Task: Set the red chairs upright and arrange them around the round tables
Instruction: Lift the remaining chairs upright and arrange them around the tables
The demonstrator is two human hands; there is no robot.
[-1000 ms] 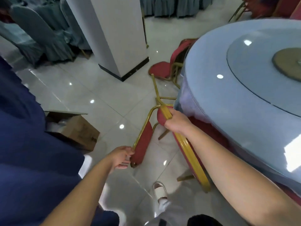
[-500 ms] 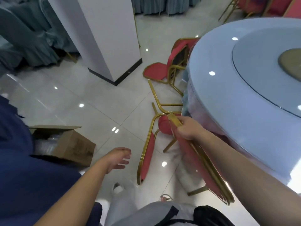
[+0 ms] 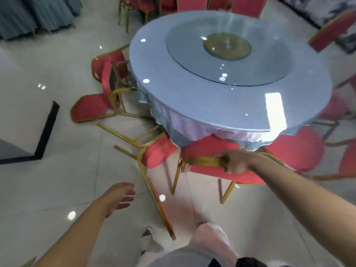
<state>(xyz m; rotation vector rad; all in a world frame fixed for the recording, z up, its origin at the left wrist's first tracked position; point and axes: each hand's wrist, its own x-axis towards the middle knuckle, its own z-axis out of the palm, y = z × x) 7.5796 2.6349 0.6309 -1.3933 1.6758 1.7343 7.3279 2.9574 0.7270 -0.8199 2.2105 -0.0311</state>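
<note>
My right hand (image 3: 236,162) grips the gold top rail of an upright red chair (image 3: 210,170) whose seat is tucked under the near edge of the round table (image 3: 192,97). A second red chair (image 3: 156,155) lies tipped on its side just left of it, its gold back frame stretching toward my feet. A third red chair (image 3: 100,93) lies toppled farther back at the table's left. My left hand (image 3: 119,197) hovers open above the floor, left of the tipped chair, holding nothing.
The table carries a glass turntable (image 3: 227,54). More red chairs stand at its right side (image 3: 296,149) and behind it (image 3: 331,31). A white pillar base (image 3: 44,132) is at the left. Grey draped chairs (image 3: 34,14) line the far left.
My view swung right toward the table. My right hand brought the held chair from tilted to upright at the table's edge. My left hand let go of the tipped chair and opened.
</note>
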